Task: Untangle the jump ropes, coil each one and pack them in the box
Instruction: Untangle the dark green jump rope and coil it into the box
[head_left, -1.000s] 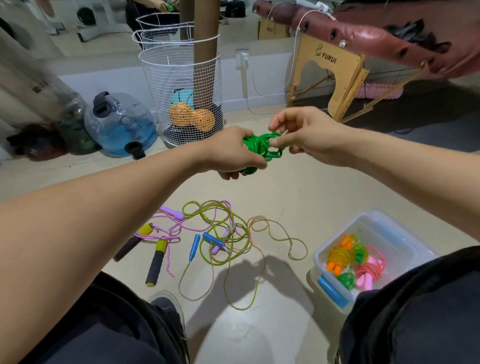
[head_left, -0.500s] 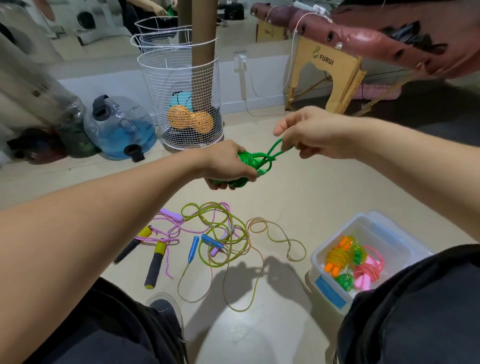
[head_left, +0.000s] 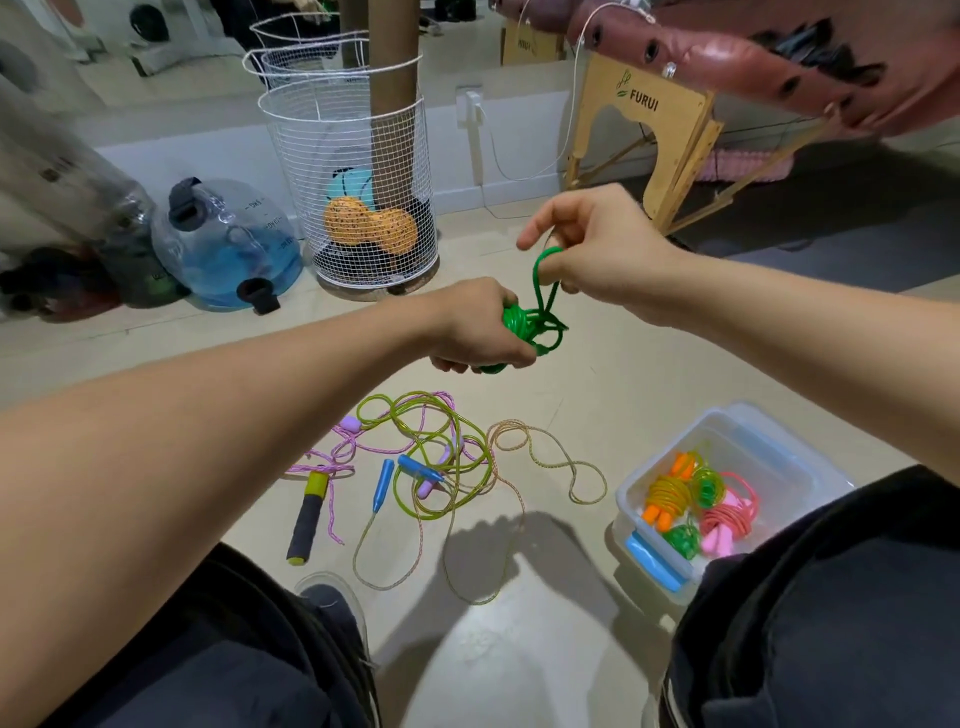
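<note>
L hand (head_left: 480, 332) grips green rope (head_left: 535, 325) coil, R hand (head_left: 592, 247) pinches loop

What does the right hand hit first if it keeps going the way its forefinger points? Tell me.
Probably the white wire mesh basket. The right hand points its forefinger up-left across the picture toward it, above the floor; depth is unclear, so it may pass clear.

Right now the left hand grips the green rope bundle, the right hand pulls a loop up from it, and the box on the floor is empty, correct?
Not quite. The head view shows the box already holds coiled ropes.
</note>
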